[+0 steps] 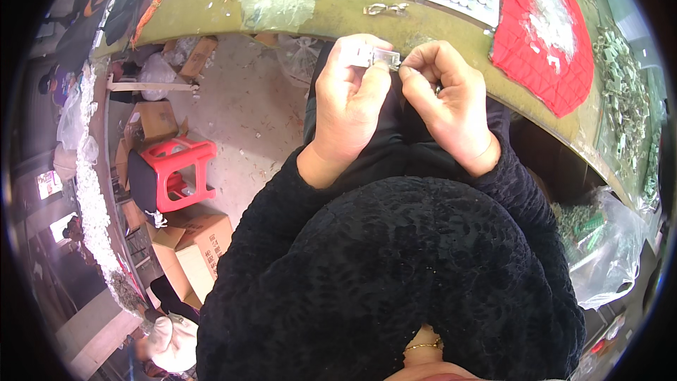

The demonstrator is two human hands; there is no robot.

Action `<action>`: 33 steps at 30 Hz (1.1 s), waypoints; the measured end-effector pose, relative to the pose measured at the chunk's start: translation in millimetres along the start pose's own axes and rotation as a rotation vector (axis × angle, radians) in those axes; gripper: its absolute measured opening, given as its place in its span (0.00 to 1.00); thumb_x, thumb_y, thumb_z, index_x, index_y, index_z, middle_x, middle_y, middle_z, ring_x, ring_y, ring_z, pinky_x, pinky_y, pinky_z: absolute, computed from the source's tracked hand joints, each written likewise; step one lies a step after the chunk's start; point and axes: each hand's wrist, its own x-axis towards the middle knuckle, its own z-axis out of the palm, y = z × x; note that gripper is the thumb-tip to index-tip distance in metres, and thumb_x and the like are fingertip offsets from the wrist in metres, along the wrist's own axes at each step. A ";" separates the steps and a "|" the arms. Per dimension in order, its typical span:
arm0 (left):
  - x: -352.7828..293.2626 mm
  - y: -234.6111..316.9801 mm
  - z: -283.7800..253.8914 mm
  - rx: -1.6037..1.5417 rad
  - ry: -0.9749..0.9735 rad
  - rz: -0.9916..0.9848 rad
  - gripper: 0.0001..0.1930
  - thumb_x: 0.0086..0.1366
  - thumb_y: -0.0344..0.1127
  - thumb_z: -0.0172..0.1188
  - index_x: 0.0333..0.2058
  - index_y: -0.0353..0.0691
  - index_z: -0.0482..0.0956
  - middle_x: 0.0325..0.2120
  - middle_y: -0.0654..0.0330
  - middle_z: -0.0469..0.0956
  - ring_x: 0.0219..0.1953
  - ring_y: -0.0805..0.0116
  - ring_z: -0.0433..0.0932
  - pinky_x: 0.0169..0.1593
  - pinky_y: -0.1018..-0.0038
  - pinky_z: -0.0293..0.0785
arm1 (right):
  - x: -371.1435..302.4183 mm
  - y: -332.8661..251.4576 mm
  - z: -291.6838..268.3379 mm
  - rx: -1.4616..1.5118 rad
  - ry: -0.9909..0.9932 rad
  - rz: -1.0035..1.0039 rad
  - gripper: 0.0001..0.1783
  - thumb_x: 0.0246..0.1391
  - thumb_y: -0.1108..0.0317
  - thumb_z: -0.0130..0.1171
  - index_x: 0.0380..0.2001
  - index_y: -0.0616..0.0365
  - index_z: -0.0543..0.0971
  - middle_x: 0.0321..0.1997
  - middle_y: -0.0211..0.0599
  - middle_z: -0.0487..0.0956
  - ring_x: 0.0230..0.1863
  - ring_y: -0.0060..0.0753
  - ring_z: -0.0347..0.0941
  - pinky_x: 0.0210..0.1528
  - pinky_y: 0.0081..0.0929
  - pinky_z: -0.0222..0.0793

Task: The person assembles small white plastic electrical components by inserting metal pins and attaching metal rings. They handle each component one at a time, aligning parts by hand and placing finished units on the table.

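My left hand (347,99) is closed on a small clear plastic piece (385,57), pinched between thumb and fingers just over the table's near edge. Close beside it, the thumb and forefinger of my right hand (451,92) are pressed together at the right end of that piece. Whatever sits between those right fingertips is too small to make out. A few shiny metal bits (386,8) lie on the table beyond my hands. Farther back is a white tray (451,6) with rows of small round pieces.
On the green table (204,10), a red quilted cloth (509,46) carries white bits. Small metal parts (620,85) are heaped at far right. A clear bag (606,261) hangs below. Left are a red stool (185,147), a cardboard box (197,254) and another person's pale clothing (173,346).
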 end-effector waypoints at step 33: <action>48.7 -12.2 -10.0 -0.790 -0.277 -0.596 0.19 0.70 0.28 0.53 0.58 0.28 0.66 0.50 0.36 0.74 0.36 0.58 0.84 0.26 0.70 0.85 | 91.5 36.2 -102.4 -0.767 -0.152 -0.197 0.07 0.52 0.72 0.60 0.35 0.63 0.78 0.33 0.51 0.78 0.38 0.56 0.76 0.41 0.42 0.72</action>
